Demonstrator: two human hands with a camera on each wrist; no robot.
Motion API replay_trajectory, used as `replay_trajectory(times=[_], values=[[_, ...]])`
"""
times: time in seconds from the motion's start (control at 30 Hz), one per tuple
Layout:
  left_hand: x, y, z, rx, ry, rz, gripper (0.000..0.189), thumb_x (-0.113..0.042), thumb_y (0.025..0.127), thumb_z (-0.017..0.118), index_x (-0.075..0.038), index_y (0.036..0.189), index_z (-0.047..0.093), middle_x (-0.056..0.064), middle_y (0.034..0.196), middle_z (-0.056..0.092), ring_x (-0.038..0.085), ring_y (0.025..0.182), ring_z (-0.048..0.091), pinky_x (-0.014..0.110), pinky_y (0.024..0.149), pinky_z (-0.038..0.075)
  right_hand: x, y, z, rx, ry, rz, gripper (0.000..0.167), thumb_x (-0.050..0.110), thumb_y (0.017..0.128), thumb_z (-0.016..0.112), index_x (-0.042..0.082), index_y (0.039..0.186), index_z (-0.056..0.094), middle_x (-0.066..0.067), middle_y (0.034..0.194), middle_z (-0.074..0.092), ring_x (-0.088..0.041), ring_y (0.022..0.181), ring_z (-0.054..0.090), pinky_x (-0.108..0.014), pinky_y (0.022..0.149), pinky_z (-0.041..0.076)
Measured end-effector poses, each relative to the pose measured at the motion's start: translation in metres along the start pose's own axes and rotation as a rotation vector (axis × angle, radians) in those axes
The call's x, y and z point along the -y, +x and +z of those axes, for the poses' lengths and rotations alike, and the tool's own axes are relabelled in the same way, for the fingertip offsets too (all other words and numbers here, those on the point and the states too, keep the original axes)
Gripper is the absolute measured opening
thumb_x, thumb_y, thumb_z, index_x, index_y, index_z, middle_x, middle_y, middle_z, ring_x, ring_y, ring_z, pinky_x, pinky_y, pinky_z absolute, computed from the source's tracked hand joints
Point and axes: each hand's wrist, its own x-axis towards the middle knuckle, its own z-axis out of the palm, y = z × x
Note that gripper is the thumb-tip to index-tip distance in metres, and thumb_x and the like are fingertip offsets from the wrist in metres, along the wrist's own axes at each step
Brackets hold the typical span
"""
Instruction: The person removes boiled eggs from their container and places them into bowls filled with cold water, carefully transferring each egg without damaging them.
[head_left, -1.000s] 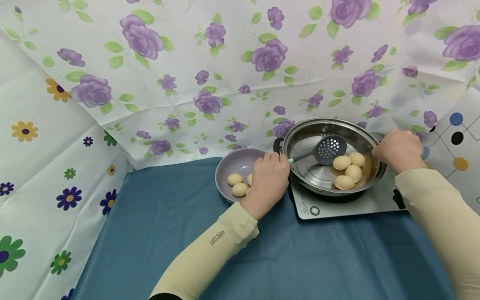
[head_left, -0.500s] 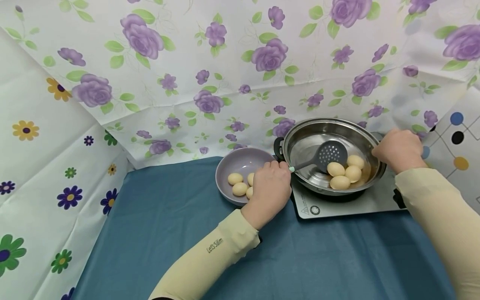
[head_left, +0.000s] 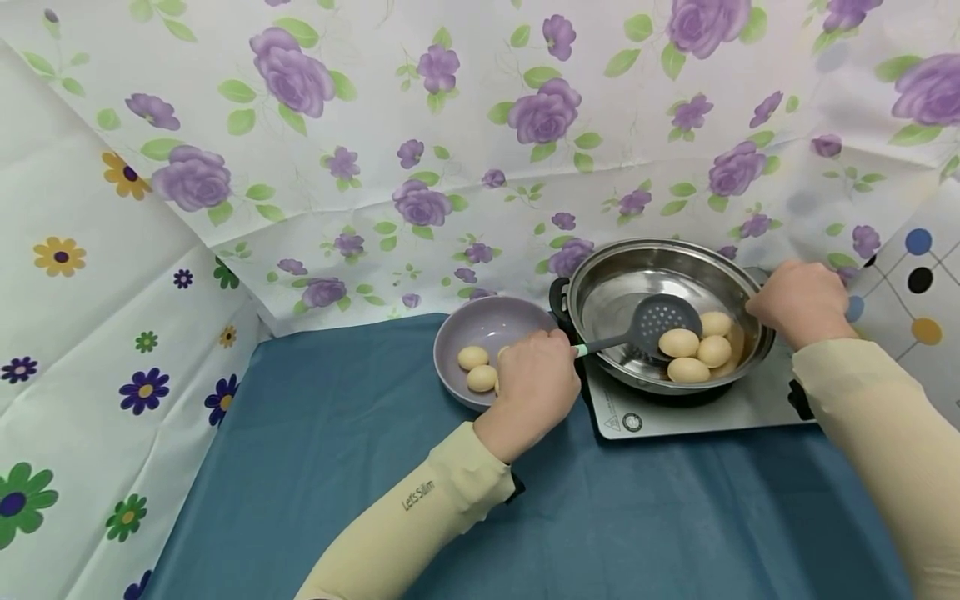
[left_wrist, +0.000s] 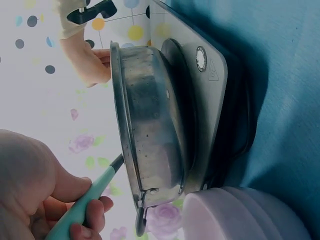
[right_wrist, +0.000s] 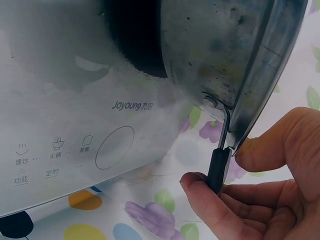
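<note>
My left hand (head_left: 536,383) grips the mint-green handle (left_wrist: 80,207) of a dark grey slotted skimmer (head_left: 660,323), fingers curled round it. The skimmer's head is inside a steel pan (head_left: 615,292), against several pale eggs (head_left: 687,369) grouped at the pan's right side. One egg (head_left: 678,342) overlaps the skimmer's head; I cannot tell whether it rests on it. My right hand (head_left: 802,302) holds the pan's right side handle (right_wrist: 218,167) between thumb and fingers. Below the left hand stands a mauve bowl (head_left: 450,333) with several eggs (head_left: 473,358), some hidden by the hand.
The pan stands on a silver induction cooker (head_left: 675,419). Its left black side handle (head_left: 558,300) points toward the bowl. A blue cloth (head_left: 337,467) covers the table. Flower-printed sheeting (head_left: 420,250) rises close behind the bowl and pan.
My left hand has shifted slightly lower, and the skimmer's head has moved down toward the eggs. The eggs moved left a little, then back right. My right hand stays on the pan.
</note>
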Motion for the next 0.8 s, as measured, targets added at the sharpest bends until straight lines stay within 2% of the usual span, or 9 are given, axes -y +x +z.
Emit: replay_trajectory(times=[0.27, 0.6, 0.8], values=[[0.006, -0.002, -0.002, 0.014, -0.049, -0.01, 0.027, -0.035, 0.093, 0.053, -0.018, 0.073, 0.056, -0.003, 0.058, 0.047, 0.017, 0.048, 0.047, 0.029, 0.039, 0.03, -0.001, 0.0, 0.001, -0.001, 0.001, -0.002, 0.042, 0.032, 0.078, 0.06, -0.01, 0.083, 0.057, -0.033, 0.083, 0.056, -0.04, 0.065, 0.055, -0.04, 0.044, 0.044], [0.014, -0.003, -0.005, 0.086, -0.129, -0.068, 0.03, -0.037, 0.095, 0.05, -0.018, 0.072, 0.054, -0.002, 0.058, 0.046, 0.017, 0.047, 0.045, 0.03, 0.036, 0.03, -0.001, 0.001, 0.001, -0.01, -0.01, -0.012, 0.04, 0.029, 0.076, 0.059, -0.01, 0.083, 0.057, -0.035, 0.085, 0.056, -0.043, 0.068, 0.056, -0.041, 0.044, 0.044], [0.018, -0.003, -0.005, 0.09, -0.158, -0.084, 0.033, -0.038, 0.095, 0.05, -0.019, 0.067, 0.052, -0.003, 0.055, 0.044, 0.015, 0.044, 0.042, 0.031, 0.034, 0.031, -0.001, 0.001, 0.002, -0.011, -0.004, -0.009, 0.041, 0.029, 0.075, 0.059, -0.011, 0.084, 0.057, -0.036, 0.086, 0.056, -0.044, 0.068, 0.056, -0.041, 0.044, 0.044]])
